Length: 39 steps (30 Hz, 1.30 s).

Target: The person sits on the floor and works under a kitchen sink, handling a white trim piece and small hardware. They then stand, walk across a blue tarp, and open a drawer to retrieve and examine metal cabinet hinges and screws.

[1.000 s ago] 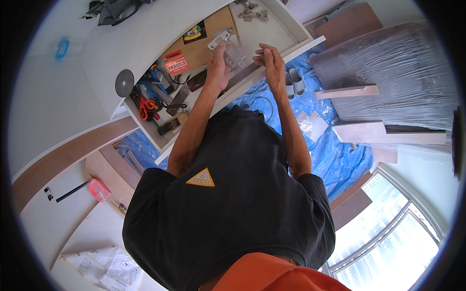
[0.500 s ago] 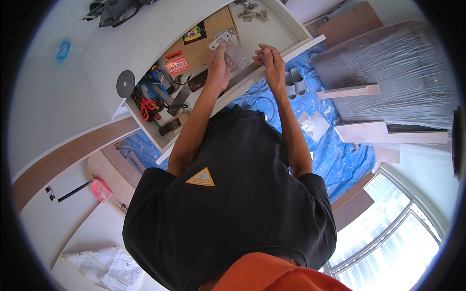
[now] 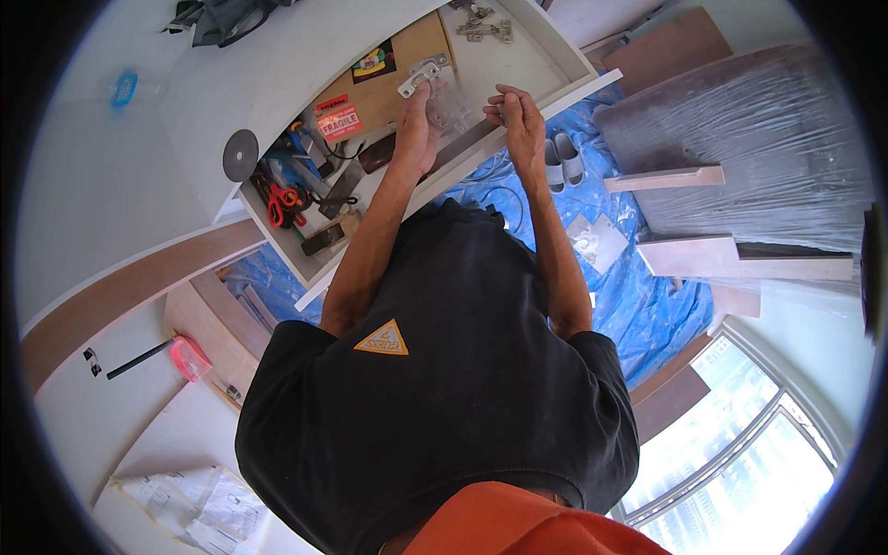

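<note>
My left hand [image 3: 417, 137] grips a metal hinge [image 3: 418, 80] and a clear plastic bag [image 3: 449, 106] over an open white drawer [image 3: 583, 72]. To its right, my right hand [image 3: 524, 129] has curled fingers around something small I cannot make out, near the drawer's front edge. Inside the drawer are a brown cardboard sheet [image 3: 412, 46] with a red label [image 3: 339, 122], loose hinges [image 3: 486, 30], red-handled scissors [image 3: 278, 208] and several dark tools [image 3: 328, 239].
A black disc [image 3: 240, 155] and a dark bag [image 3: 213, 18] lie on the white surface beside the drawer. Blue sheeting [image 3: 647, 333] covers the floor, with grey slippers [image 3: 569, 159]. A plastic-wrapped panel [image 3: 749, 139] and board pieces [image 3: 675, 257] are at the right, a pink dustpan [image 3: 192, 363] at lower left.
</note>
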### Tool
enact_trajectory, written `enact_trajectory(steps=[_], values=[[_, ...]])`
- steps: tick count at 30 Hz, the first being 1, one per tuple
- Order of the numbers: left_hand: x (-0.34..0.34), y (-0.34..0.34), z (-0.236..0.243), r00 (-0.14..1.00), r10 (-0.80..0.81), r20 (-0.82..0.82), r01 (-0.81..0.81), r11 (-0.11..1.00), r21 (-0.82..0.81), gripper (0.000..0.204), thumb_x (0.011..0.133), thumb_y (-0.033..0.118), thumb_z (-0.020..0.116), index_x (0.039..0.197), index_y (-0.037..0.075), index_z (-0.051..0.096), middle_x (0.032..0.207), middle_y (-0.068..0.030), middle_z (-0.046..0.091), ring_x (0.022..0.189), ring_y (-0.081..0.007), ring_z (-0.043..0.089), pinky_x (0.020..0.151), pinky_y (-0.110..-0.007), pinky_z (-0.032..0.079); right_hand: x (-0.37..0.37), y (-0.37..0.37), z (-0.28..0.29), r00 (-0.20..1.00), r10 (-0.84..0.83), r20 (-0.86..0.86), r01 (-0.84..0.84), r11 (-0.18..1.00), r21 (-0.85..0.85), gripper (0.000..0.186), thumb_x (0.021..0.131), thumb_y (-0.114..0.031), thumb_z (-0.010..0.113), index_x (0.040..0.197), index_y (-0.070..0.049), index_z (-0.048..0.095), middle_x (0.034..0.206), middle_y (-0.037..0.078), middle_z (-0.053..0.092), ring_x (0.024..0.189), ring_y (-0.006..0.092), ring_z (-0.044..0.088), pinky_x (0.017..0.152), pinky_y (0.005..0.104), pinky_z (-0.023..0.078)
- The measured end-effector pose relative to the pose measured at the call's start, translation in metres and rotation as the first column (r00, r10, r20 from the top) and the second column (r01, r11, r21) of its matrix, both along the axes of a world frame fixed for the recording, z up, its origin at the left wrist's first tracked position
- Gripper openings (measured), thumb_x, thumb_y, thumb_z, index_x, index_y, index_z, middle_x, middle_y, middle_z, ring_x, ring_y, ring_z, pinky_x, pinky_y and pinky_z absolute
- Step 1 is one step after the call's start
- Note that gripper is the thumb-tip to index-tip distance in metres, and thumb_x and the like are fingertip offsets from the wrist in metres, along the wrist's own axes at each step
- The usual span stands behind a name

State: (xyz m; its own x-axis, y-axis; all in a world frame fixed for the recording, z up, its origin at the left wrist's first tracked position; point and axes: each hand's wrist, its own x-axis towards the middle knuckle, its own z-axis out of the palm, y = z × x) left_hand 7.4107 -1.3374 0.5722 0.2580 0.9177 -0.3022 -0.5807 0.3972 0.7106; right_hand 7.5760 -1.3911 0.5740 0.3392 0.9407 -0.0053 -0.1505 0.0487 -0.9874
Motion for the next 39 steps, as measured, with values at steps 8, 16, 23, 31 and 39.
enact_trajectory(steps=[8,16,23,31,39], values=[[-0.002,-0.007,0.007,0.996,0.002,0.087,0.002,0.999,-0.042,0.040,0.103,0.042,0.044,0.116,0.006,0.057,0.118,-0.0106,0.061,0.116,-0.0347,0.061,0.100,-0.052,0.050,0.002,0.000,-0.002,1.000,0.007,0.025,-0.007,1.000,-0.014,0.037,0.105,-0.027,0.047,0.121,0.004,0.059,0.102,0.014,0.066,0.092,0.0206,0.067,0.082,0.0303,0.055],[-0.003,-0.015,0.012,0.996,-0.023,0.087,0.026,0.999,-0.031,0.043,0.103,0.043,0.044,0.116,0.005,0.057,0.118,-0.0120,0.061,0.116,-0.0349,0.060,0.099,-0.052,0.051,0.002,0.001,-0.007,1.000,0.018,0.025,-0.017,1.000,-0.019,0.037,0.104,-0.027,0.048,0.122,0.003,0.059,0.102,0.015,0.067,0.093,0.0213,0.068,0.082,0.0307,0.054],[0.002,-0.027,-0.006,0.999,-0.042,0.000,0.042,0.999,-0.019,0.040,0.104,0.041,0.043,0.115,0.006,0.057,0.116,-0.0118,0.061,0.110,-0.0314,0.062,0.095,-0.049,0.053,0.031,0.036,-0.013,0.943,0.170,0.287,-0.160,0.985,-0.058,0.033,0.100,-0.022,0.055,0.121,0.004,0.059,0.100,0.013,0.066,0.085,0.0173,0.067,0.075,0.0283,0.056],[0.000,-0.032,-0.031,0.997,-0.070,-0.011,0.070,0.997,-0.034,0.037,0.104,0.039,0.041,0.113,0.008,0.058,0.112,-0.0098,0.064,0.106,-0.0289,0.064,0.093,-0.047,0.054,0.039,0.071,-0.025,0.767,0.082,0.636,-0.042,0.996,-0.078,0.030,0.092,-0.025,0.062,0.115,-0.005,0.063,0.089,0.017,0.071,0.084,0.0296,0.070,0.075,0.0379,0.055],[-0.007,-0.029,-0.045,0.994,-0.089,-0.068,0.089,0.996,-0.004,0.039,0.104,0.040,0.041,0.116,0.006,0.056,0.115,-0.0119,0.061,0.108,-0.0315,0.063,0.093,-0.047,0.054,0.024,0.058,-0.021,0.562,0.176,0.808,-0.026,0.980,-0.196,0.028,0.092,-0.031,0.059,0.112,-0.012,0.062,0.099,0.016,0.070,0.093,0.0355,0.067,0.080,0.0463,0.053]])
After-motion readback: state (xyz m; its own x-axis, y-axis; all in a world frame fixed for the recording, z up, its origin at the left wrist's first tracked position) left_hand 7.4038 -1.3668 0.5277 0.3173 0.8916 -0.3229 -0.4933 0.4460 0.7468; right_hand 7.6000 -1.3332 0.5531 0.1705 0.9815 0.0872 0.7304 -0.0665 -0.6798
